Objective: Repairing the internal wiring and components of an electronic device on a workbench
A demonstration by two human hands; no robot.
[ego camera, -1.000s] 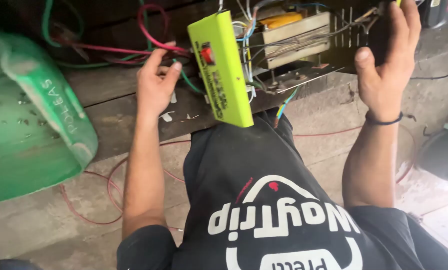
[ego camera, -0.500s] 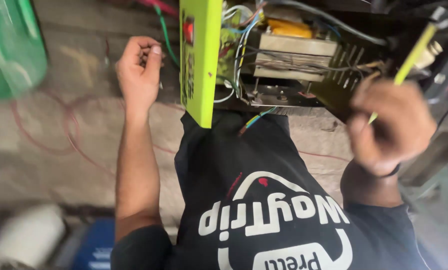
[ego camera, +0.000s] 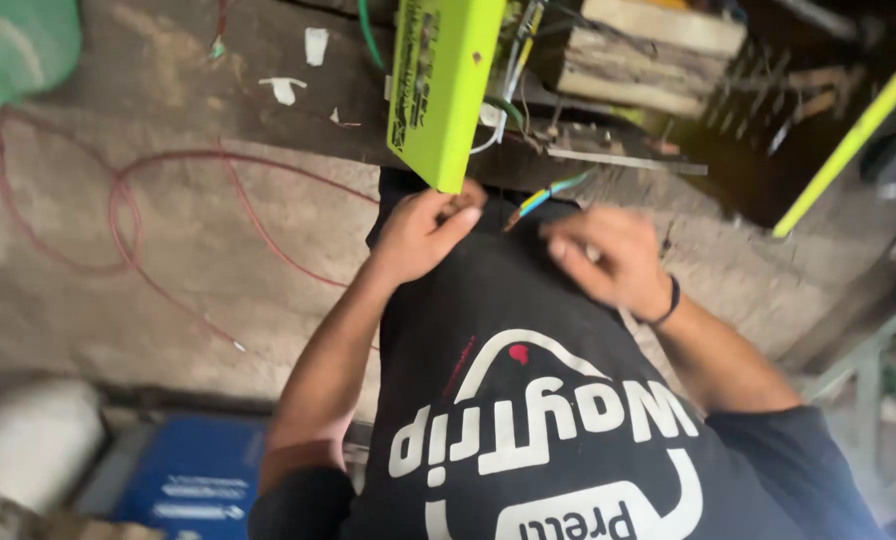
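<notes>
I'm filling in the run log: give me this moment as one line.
left hand: at lower corner of lime-green panel | right hand: blurred, near coloured wires | red wire: loose on floor

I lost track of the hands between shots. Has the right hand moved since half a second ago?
Yes. The right hand has dropped from beside the open device to below the yellow-green panel, near the left hand.

A red wire [ego camera: 118, 215] loops over the concrete floor [ego camera: 168, 280] near a green container [ego camera: 18, 45].
</notes>
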